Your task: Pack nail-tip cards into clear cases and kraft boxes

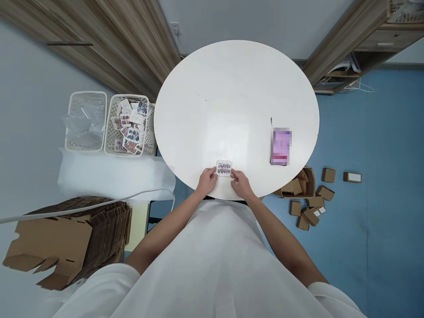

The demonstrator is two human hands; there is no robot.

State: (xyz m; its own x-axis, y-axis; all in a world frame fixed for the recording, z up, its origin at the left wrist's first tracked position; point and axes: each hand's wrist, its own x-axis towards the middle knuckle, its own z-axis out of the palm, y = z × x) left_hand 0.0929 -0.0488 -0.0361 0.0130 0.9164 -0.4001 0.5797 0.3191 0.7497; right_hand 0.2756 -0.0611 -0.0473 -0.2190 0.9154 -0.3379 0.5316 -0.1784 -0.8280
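Note:
A small clear packet (224,168) with several dark purple pieces in rows lies at the near edge of the round white table (232,97). My left hand (207,180) pinches its left side with closed fingers. My right hand (241,183) pinches its right side the same way. Both hands rest on the tabletop close to my body.
A purple card (281,146) lies on the table's right part. Left of the table stand a white basket of similar packets (130,124) and a basket with clear bags (86,120). Flat cardboard blanks (73,238) are stacked at lower left. Small brown boxes (309,198) litter the blue floor at right.

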